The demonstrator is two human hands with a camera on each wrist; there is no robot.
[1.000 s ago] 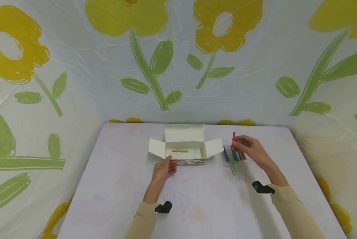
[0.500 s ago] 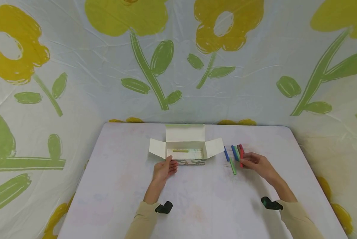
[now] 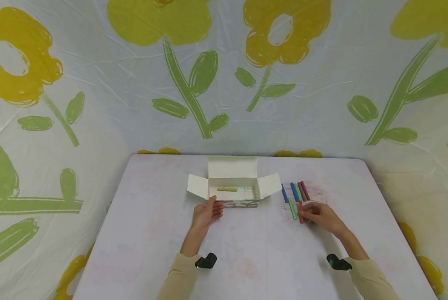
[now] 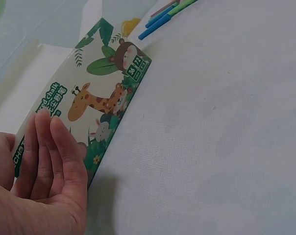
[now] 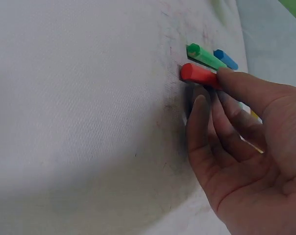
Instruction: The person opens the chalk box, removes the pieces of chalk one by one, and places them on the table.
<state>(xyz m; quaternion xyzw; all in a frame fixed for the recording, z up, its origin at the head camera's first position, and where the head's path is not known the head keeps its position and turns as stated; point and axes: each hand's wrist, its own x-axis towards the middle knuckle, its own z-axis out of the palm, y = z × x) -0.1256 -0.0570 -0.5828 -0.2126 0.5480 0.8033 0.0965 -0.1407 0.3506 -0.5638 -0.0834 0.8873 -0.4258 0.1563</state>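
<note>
Nearest on the white counter are two hands. The right hand holds one red chalk down on the counter, a fingertip on it and the other fingers loosely curled beside it. Just left of it lies one green chalk. The left hand rests with straight fingers flat against the front of the one box, which stands open with its flaps spread; one yellow-green chalk lies inside. Beyond the red chalk lie five more sticks in a row: two blue, one pale green, one brown, one maroon.
</note>
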